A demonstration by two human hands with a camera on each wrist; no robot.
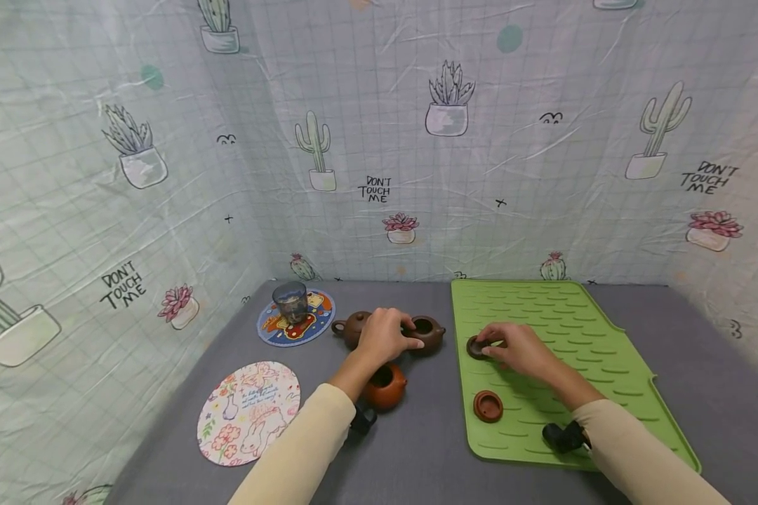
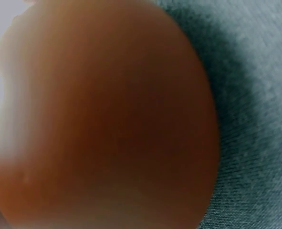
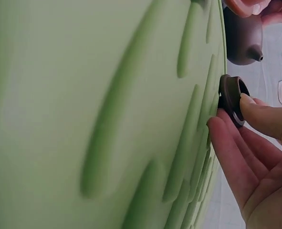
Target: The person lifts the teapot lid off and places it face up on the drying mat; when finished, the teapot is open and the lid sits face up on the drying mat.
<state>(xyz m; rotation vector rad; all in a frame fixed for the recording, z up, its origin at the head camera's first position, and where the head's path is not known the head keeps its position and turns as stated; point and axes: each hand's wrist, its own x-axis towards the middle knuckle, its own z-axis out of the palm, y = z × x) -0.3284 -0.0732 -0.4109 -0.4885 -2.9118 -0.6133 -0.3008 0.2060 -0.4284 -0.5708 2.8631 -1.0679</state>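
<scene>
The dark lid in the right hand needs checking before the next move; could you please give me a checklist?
1. Right hand pinching the dark lid: ok.
2. Lid clear of the green mat: cannot tell.
3. Open dark teapot uncovered: ok.
4. Left hand at that teapot: ok; firmness of its grip: cannot tell.
5. Orange teapot covered: not ok, its opening is bare.
6. Red-brown lid resting on the mat: ok.

From where I stand, the site presents as a makeshift booth: creased, cactus-printed sheeting (image 1: 373, 84) lettered "DON'T TOUCH ME" screens a grey tabletop (image 1: 429, 456) bearing a brown teapot (image 1: 427, 345) and green mat (image 1: 543, 301). Building type undetermined.
</scene>
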